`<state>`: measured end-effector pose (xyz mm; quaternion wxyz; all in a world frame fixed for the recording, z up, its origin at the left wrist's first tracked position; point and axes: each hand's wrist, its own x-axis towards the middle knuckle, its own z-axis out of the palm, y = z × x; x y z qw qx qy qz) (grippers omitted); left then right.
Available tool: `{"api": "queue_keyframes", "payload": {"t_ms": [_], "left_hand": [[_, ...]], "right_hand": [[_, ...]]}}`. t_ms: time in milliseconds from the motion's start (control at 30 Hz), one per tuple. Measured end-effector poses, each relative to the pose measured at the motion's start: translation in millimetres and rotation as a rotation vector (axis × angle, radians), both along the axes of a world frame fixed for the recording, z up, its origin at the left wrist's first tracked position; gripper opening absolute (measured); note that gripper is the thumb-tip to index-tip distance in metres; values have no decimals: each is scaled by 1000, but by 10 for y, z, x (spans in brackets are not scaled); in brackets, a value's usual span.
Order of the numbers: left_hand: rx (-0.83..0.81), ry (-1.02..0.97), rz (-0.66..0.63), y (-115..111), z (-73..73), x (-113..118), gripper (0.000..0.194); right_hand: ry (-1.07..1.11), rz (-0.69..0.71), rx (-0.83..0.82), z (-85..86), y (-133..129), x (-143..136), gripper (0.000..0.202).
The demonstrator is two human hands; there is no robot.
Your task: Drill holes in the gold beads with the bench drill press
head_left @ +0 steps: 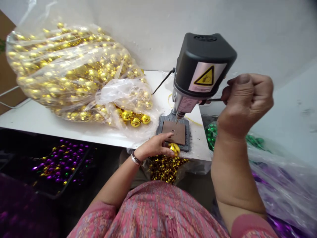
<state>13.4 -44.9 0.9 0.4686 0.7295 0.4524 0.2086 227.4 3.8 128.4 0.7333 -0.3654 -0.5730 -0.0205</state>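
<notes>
My left hand (157, 146) is over the front edge of the drill press base, with thumb and fingers spread apart. A shiny gold ball (174, 149) is at its fingertips, slightly blurred, and a gap shows between it and the thumb. My right hand (245, 96) is closed round the end of the thin feed lever (215, 99) of a small black drill press (206, 62). The drill bit (177, 121) points down above a brown plate (174, 131) with a small hole, on the grey base (187, 145).
A large clear bag of gold balls (81, 72) lies on the white table (106, 135). More gold pieces (167, 168) are in a bag below the table's front edge. Purple and gold balls (60, 162) fill a dark crate at lower left. Bags of green balls (211, 135) and purple ones (282, 195) stand right.
</notes>
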Motion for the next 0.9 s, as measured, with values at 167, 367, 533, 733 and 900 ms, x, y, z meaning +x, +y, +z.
{"api": "queue_keyframes", "payload": {"t_ms": [167, 367, 533, 733, 900], "left_hand": [[233, 163, 574, 139, -20, -408, 30], [197, 365, 1051, 389, -212, -751, 32], [64, 304, 1067, 472, -332, -795, 44], [16, 219, 1060, 574, -341, -764, 43], [35, 190, 1013, 509, -346, -623, 58]], "right_hand": [[12, 25, 11, -19, -28, 0, 43], [3, 1, -7, -35, -60, -3, 42], [-3, 0, 15, -35, -77, -21, 43], [16, -3, -1, -44, -104, -38, 45], [17, -12, 13, -78, -106, -31, 43]]}}
